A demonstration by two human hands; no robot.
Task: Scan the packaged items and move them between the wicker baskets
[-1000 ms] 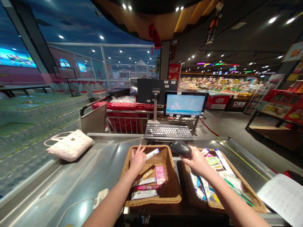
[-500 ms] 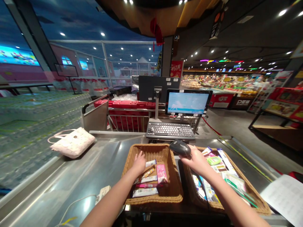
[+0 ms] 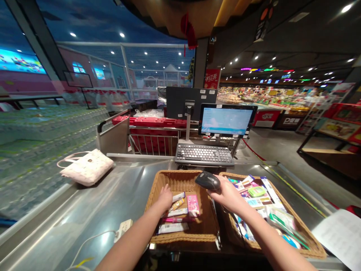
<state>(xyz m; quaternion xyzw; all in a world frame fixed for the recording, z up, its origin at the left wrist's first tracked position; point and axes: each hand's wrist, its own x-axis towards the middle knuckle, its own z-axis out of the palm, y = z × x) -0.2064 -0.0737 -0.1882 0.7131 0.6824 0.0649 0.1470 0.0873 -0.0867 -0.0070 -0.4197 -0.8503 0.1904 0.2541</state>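
Observation:
My left hand (image 3: 164, 197) is down inside the left wicker basket (image 3: 158, 188). Its fingers hang loosely over small packets: a white one (image 3: 178, 196), a yellow stick (image 3: 176, 205) and a pink pack (image 3: 193, 204). I see nothing gripped in it. My right hand (image 3: 227, 194) is closed round a black barcode scanner (image 3: 208, 180), held over the gap between the two baskets. The scanner's cable runs down under my wrist. The right wicker basket (image 3: 299, 226) holds several mixed packets (image 3: 255, 192).
Both baskets sit on a steel checkout counter (image 3: 113, 199). Behind them stand a keyboard (image 3: 204, 154) and a lit screen (image 3: 226, 121). A pale handbag (image 3: 87, 166) lies at the left, a power strip (image 3: 123, 227) near my left forearm, and a sheet of paper (image 3: 341, 237) at the right.
My left hand let go of the white packet it held up and sank lower into the left basket. My right hand shifted the scanner a little to the left.

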